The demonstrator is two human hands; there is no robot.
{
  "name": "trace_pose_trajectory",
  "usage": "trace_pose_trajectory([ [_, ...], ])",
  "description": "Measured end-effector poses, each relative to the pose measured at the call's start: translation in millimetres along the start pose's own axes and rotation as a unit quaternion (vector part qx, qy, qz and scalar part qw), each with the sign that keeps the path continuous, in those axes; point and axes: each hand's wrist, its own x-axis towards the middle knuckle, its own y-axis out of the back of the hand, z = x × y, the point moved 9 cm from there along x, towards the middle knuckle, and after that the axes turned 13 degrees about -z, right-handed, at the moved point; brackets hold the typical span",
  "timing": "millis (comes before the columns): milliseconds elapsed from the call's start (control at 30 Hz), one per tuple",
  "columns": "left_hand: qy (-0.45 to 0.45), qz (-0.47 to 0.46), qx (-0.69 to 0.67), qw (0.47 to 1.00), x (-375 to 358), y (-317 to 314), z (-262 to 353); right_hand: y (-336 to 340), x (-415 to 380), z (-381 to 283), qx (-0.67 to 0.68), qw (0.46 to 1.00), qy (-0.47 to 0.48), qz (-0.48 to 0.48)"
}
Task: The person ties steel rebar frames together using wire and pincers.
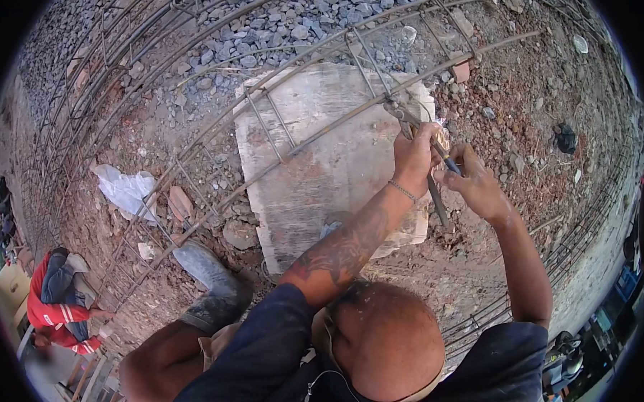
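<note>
A pair of pincers [414, 120] has its jaws at a joint of the steel rebar cage [340, 123], where a crossbar meets the long bar. My left hand [414, 156] is closed around the pincers near the jaws. With bent fingers, my right hand [477, 190] grips the end of one handle, which has a blue and yellow part. The other dark handle slants down below my hands. Thin wire shows beside the jaws, but its ends are hard to make out. Under the cage lies a worn, pale board [322, 187].
Grey gravel [301, 20] is heaped at the top. More rebar [73, 133] runs along the left and right. A white plastic bag [125, 189] and brick pieces [181, 203] lie on the dirt. Another person in red [55, 301] crouches at lower left. My boot [208, 266] stands beside the cage.
</note>
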Motion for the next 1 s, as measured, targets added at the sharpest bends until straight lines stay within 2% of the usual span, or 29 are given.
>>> trace_pose_trajectory([
  [33, -0.019, -0.03, -0.021, 0.999, 4.7, -2.6, 4.3, -4.5, 0.0, 8.0, 0.0, 1.0, -0.002, 0.005],
  [67, -0.014, -0.02, -0.008, 1.0, -1.3, -5.0, 6.8, -37.2, 4.4, 32.2, 0.28, 0.951, -0.047, -0.119],
  [100, -0.013, -0.023, -0.012, 1.0, -2.6, -6.6, 8.3, -69.4, -0.5, 36.2, 0.531, 0.809, -0.089, -0.234],
  [133, -0.02, -0.031, -0.001, 0.999, -2.6, -4.8, 8.1, -72.8, 2.6, 31.3, 0.487, 0.835, -0.077, -0.244],
  [167, -0.026, -0.039, 0.015, 0.999, -1.7, 0.2, 11.0, -73.4, 7.2, 26.9, 0.489, 0.834, -0.076, -0.243],
  [200, 0.053, -0.072, 0.074, 0.993, -1.3, 8.4, 4.1, -68.6, 10.2, 36.2, 0.343, 0.907, -0.13, -0.209],
  [233, 0.058, -0.068, 0.076, 0.993, -13.4, 16.8, 6.2, -58.8, 10.1, 40.9, 0.186, 0.951, -0.179, -0.17],
  [267, -0.114, 0.006, 0.419, 0.901, -35.5, 14.8, 51.8, -36.7, 9.5, 26.2, 0.017, 0.98, -0.163, -0.112],
  [300, -0.269, 0.077, 0.693, 0.665, -64.0, -13.0, 82.8, -33.1, 10.0, 25.8, 0.018, 0.98, -0.165, -0.108],
  [367, -0.316, 0.068, 0.766, 0.556, -93.3, -35.8, 150.8, -9.6, 15.2, 13.0, -0.208, 0.97, -0.116, -0.041],
  [400, -0.333, 0.097, 0.802, 0.486, -88.3, -28.3, 171.0, -7.1, 16.8, 24.2, -0.202, 0.97, -0.123, -0.046],
  [433, -0.353, 0.129, 0.831, 0.41, -75.3, -24.2, 188.5, 10.0, 25.2, 28.8, -0.293, 0.95, -0.103, 0.002],
  [533, -0.306, 0.137, 0.845, 0.416, -44.4, 15.5, 193.0, 44.5, 36.6, 18.7, -0.486, 0.862, -0.014, 0.144],
  [600, -0.281, 0.135, 0.86, 0.405, -37.1, 18.0, 190.4, 81.9, 72.1, 40.8, -0.555, 0.821, -0.068, 0.113],
  [667, -0.255, 0.142, 0.876, 0.384, -38.2, 24.5, 192.4, 98.0, 82.8, 20.7, -0.634, 0.752, 0.06, 0.17],
  [733, -0.261, 0.137, 0.864, 0.409, -38.3, 21.3, 192.4, 98.1, 85.7, 24.8, -0.632, 0.755, 0.078, 0.16],
  [833, -0.282, 0.137, 0.857, 0.408, -35.8, 24.2, 190.7, 86.5, 94.7, 36.0, -0.626, 0.755, 0.103, 0.166],
  [900, -0.265, 0.135, 0.86, 0.415, -37.2, 26.6, 188.1, 81.2, 102.3, 58.0, -0.584, 0.806, -0.045, 0.084],
  [933, -0.258, 0.136, 0.861, 0.416, -34.9, 23.8, 190.9, 72.4, 96.8, 63.4, -0.553, 0.816, 0.032, 0.163],
  [967, -0.268, 0.133, 0.861, 0.412, -37.2, 19.4, 192.2, 56.7, 100.0, 83.3, -0.467, 0.875, -0.008, 0.13],
  [1000, -0.257, 0.129, 0.869, 0.403, -36.3, 18.0, 191.4, 28.5, 73.5, 61.9, -0.47, 0.871, 0.013, 0.139],
])
